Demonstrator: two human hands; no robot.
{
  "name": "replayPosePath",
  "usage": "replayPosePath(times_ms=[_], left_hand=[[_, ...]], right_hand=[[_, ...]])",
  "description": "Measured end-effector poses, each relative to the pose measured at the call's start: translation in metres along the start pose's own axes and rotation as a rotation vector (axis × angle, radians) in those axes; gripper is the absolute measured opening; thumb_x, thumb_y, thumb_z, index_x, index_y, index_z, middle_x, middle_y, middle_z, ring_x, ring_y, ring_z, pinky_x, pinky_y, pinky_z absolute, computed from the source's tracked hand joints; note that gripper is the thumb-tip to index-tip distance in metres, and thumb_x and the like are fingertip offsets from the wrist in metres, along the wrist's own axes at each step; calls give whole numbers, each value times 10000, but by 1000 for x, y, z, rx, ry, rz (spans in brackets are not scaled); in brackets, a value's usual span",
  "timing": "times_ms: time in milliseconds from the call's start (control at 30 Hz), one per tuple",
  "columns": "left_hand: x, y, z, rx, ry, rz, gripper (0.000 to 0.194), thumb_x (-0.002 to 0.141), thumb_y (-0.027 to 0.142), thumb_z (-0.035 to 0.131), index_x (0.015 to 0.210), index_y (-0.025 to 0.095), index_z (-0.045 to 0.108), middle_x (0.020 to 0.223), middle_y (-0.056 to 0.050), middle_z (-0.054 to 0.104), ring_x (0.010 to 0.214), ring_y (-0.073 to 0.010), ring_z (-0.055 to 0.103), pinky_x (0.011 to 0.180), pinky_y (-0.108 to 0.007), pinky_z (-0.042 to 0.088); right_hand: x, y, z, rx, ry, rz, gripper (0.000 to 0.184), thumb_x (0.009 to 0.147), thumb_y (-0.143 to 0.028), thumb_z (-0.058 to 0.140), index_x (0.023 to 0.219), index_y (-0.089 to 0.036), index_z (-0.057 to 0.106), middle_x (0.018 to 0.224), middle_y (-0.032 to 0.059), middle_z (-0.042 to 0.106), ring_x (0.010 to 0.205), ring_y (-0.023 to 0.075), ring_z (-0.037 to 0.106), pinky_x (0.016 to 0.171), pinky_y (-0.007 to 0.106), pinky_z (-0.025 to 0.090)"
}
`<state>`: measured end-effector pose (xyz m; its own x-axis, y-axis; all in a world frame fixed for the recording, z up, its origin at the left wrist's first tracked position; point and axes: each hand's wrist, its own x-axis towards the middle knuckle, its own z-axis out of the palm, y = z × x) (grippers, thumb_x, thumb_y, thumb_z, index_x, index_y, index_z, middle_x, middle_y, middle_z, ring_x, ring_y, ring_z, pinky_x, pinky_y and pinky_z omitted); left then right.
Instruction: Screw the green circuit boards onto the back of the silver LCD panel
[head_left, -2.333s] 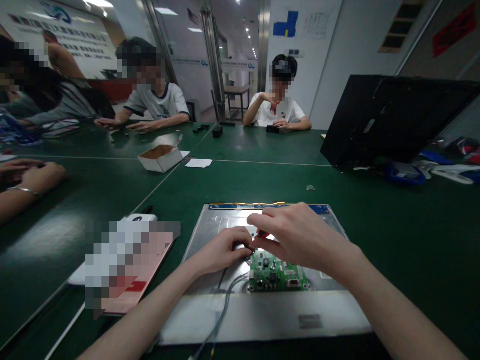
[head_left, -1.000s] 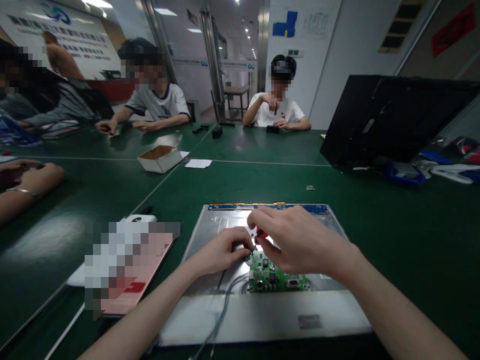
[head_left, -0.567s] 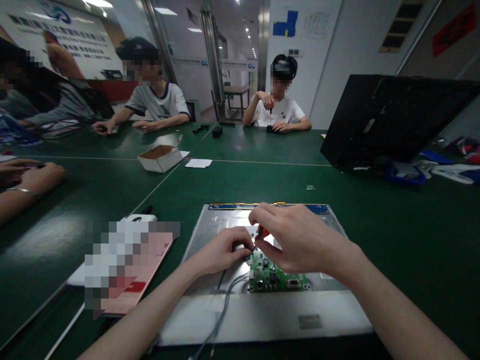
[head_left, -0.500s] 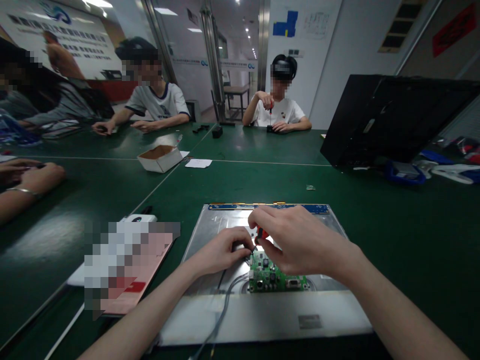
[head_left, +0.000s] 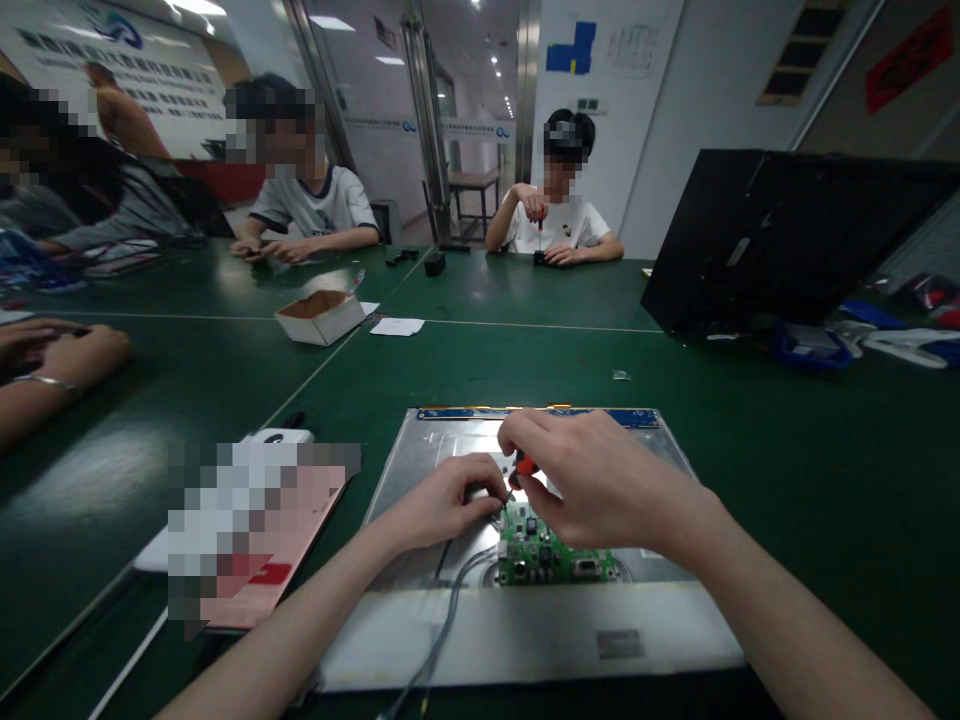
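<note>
My right hand [head_left: 592, 485] grips a small screwdriver [head_left: 525, 463] with a red-orange and black handle, its tip angled down toward the upper left corner of a green circuit board [head_left: 555, 565]. At that same corner my left hand [head_left: 454, 505] is closed, thumb and fingertips pinched beside the screwdriver tip; whatever is between them is hidden or too small to tell. The board sits on the metal back of a flat display panel [head_left: 525, 640], partly covered by my right hand. Grey cables [head_left: 450, 625] run from the board's left side over the panel's near edge.
Left of the panel lie a phone [head_left: 292, 437] and a pink packet [head_left: 255, 590], partly blurred out. A white open box [head_left: 322, 317] and a paper slip [head_left: 397, 327] are farther off. A black monitor housing [head_left: 795, 240] stands at right. Several co-workers sit around the green table [head_left: 480, 360].
The screwdriver handle looks slightly turned in my right hand, while my left hand stays put. Across the table, a co-worker at left has brought both hands together.
</note>
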<state>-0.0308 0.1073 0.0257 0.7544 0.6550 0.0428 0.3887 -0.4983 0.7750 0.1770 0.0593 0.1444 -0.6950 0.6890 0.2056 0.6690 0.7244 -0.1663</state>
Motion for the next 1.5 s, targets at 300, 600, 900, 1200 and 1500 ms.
replayPosePath(times_ms=[300, 600, 900, 1200, 1500], left_hand=[[0, 1, -1, 26, 24, 9, 75, 865, 180, 581, 898, 179, 649, 910, -35, 674, 858, -192, 604, 778, -313, 453], [0, 1, 0, 12, 17, 1, 97, 879, 221, 579, 908, 178, 661, 906, -35, 678, 854, -195, 605, 791, -321, 451], [1, -1, 1, 8, 17, 17, 94, 884, 225, 566, 888, 181, 649, 870, -31, 674, 825, -189, 600, 770, -316, 448], [0, 0, -1, 33, 17, -7, 99, 868, 246, 587, 893, 173, 650, 885, -38, 677, 852, -208, 603, 774, -327, 456], [0, -1, 0, 5, 24, -4, 80, 873, 211, 576, 866, 171, 645, 879, -35, 675, 825, -190, 605, 771, -317, 455]], right_hand=[[2, 2, 3, -29, 19, 70, 172, 917, -303, 547, 1026, -173, 521, 885, 39, 664, 689, 159, 576, 528, 270, 267], [3, 0, 3, -66, 39, 48, 111, 905, -223, 529, 1002, -171, 514, 901, 35, 657, 640, 141, 535, 504, 272, 240], [0, 0, 1, 5, 28, -10, 150, 828, -191, 545, 968, -163, 500, 930, 50, 628, 685, 144, 514, 509, 273, 253], [4, 3, 6, -88, 25, 68, 205, 918, -359, 553, 995, -172, 517, 718, 7, 651, 584, 151, 548, 502, 271, 224], [1, 1, 4, -29, 47, 5, 107, 873, -195, 532, 970, -166, 498, 871, 27, 646, 612, 124, 503, 493, 269, 219]])
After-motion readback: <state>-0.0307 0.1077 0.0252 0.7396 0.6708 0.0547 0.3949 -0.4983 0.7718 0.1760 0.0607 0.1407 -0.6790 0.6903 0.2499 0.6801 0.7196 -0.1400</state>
